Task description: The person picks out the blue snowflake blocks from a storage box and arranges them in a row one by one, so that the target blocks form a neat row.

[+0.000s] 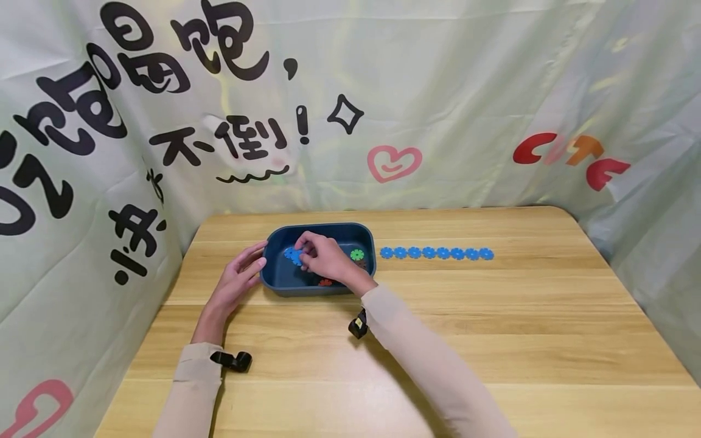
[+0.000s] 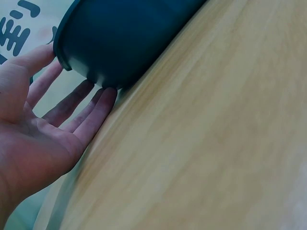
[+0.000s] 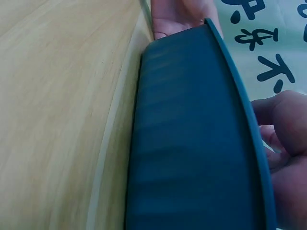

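Observation:
A dark blue rectangular bin (image 1: 317, 291) stands on the table with several notched, flower-shaped plastic discs inside. My left hand (image 1: 241, 277) rests at the bin's left end. In the left wrist view its extended fingers (image 2: 103, 108) touch the outer wall, thumb near the rim. My right hand (image 1: 325, 258) reaches over the near rim into the bin, fingers bent, fingertips right at some blue discs (image 1: 290, 254); I cannot tell whether they pinch one. In the right wrist view, the bin wall (image 3: 192, 134) partly covers that hand. A green disc (image 1: 357, 255) and a red disc (image 1: 325, 282) lie inside.
Right of the bin, a row of several blue discs (image 1: 436, 252) runs left to right on the wooden table (image 1: 465, 340). A printed curtain (image 1: 449, 91) hangs behind the table and along its sides. Each wrist wears a black camera mount (image 1: 232, 361).

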A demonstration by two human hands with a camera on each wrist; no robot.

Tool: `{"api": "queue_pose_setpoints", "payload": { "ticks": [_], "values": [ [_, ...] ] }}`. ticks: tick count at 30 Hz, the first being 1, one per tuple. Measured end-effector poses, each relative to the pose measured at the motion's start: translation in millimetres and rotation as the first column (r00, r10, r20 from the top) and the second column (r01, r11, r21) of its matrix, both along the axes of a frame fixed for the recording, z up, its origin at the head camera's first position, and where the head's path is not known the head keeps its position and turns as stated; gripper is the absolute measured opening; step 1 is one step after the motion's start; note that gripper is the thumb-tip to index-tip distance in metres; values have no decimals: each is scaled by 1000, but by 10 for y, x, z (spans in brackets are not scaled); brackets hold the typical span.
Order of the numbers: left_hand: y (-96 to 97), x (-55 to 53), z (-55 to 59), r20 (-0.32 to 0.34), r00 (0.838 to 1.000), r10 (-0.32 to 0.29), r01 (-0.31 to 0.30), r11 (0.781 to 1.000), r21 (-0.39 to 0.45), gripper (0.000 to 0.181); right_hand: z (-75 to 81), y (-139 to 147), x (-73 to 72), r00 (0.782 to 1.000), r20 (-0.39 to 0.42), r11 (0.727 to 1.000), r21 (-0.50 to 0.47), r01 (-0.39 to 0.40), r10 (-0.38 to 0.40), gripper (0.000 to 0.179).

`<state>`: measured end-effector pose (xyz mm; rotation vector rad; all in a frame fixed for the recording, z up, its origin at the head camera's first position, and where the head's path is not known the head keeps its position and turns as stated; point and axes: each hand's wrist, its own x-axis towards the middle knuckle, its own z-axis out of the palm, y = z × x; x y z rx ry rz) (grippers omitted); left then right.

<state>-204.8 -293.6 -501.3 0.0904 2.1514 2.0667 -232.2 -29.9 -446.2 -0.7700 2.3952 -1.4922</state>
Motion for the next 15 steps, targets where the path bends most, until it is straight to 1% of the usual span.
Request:
{"api": "queue_pose_setpoints", "payload": {
  "ticks": [5,11,15],
  "values": [
    [-13,-12,-22,-10,1000,-1,1,1000,7,55,49,107,43,1000,-27,1000,-14,14,-14,18],
    [-12,-19,-22,-19,1000,-12,12,1000,-6,56,108,270,89,998,-54,999,-22,39,-41,25],
    [-2,-15,-18,-21,1000,-10,10,1000,-7,56,129,392,115,995,-91,999,-11,47,-48,29]
  ]
}}
